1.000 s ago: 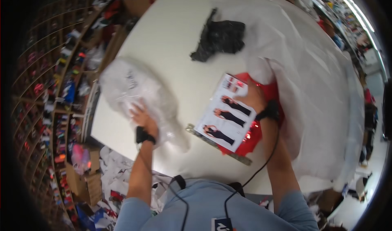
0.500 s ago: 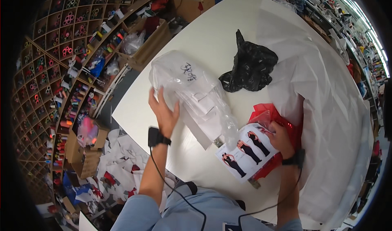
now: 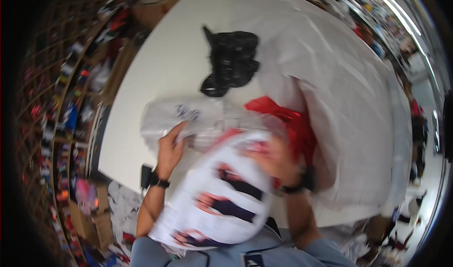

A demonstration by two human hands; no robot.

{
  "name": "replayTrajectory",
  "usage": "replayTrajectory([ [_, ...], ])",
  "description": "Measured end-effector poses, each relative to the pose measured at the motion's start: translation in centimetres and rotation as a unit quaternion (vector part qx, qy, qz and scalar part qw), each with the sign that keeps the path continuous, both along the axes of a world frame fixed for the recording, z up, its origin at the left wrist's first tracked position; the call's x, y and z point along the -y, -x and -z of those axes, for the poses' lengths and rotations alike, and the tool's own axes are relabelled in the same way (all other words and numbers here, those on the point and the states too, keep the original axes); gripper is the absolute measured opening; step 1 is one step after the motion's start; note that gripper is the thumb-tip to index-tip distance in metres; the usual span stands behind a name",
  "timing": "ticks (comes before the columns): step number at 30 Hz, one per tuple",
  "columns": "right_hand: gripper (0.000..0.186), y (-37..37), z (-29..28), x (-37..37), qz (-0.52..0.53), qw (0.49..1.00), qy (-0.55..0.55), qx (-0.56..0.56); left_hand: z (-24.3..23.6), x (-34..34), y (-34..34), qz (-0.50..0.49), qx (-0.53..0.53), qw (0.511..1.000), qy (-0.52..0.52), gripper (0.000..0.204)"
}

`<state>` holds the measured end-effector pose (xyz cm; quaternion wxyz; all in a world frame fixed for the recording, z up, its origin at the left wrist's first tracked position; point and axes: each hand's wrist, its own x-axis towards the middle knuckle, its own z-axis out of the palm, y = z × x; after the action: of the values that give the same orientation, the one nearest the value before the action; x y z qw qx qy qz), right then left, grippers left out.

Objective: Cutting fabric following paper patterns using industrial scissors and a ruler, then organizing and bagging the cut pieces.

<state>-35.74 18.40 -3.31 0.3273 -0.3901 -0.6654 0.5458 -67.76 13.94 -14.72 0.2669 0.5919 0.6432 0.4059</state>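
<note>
My left hand point(image 3: 171, 150) grips the lower edge of a clear plastic bag point(image 3: 163, 120) with white contents and handwriting on it. A blurred white printed sheet point(image 3: 219, 186) with pictures of figures in black dresses is raised close in front of me, gripped at its upper right by my right hand point(image 3: 276, 158). Shiny red fabric point(image 3: 297, 130) lies behind my right hand, partly hidden by the bag and sheet. A crumpled black plastic bag point(image 3: 231, 59) lies farther up the table.
The white table point(image 3: 155, 54) carries a large translucent sheet point(image 3: 344, 116) over its right side. Shelves of thread spools point(image 3: 71, 116) curve along the left, cardboard boxes point(image 3: 89, 220) and fabric scraps point(image 3: 122, 205) sit low at the left, and cluttered racks line the right.
The printed sheet has lifted off the table and swung toward my body. The clear bag has shifted toward the sheet, and my left hand now grips it.
</note>
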Motion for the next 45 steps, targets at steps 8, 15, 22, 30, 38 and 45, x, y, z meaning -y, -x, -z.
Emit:
replayTrajectory([
  [8,0.043,7.9,18.3,-0.3,-0.086,0.983,0.049,0.157,-4.8,3.3,1.6,0.001,0.068,0.995,0.071,0.041],
  [15,0.056,5.0,18.3,-6.2,0.013,0.945,0.047,0.323,-11.1,3.0,-2.8,0.127,-0.248,0.954,0.115,0.041],
  [22,0.033,7.9,19.4,-7.2,0.187,0.962,-0.025,0.196,-12.9,2.6,-6.9,0.250,-0.330,0.908,0.070,0.049],
  [30,0.032,7.3,15.0,-12.4,0.316,0.916,0.079,0.236,-9.8,2.5,-5.6,0.119,-0.327,0.936,0.055,0.068],
  [38,0.035,0.1,11.8,4.0,0.042,0.965,-0.198,0.167,-4.6,3.8,-3.4,0.154,-0.181,0.969,0.066,0.068],
  [45,0.038,-2.0,18.3,11.3,0.009,0.894,-0.188,0.406,6.8,1.7,-7.6,0.139,-0.299,0.943,0.050,0.075],
])
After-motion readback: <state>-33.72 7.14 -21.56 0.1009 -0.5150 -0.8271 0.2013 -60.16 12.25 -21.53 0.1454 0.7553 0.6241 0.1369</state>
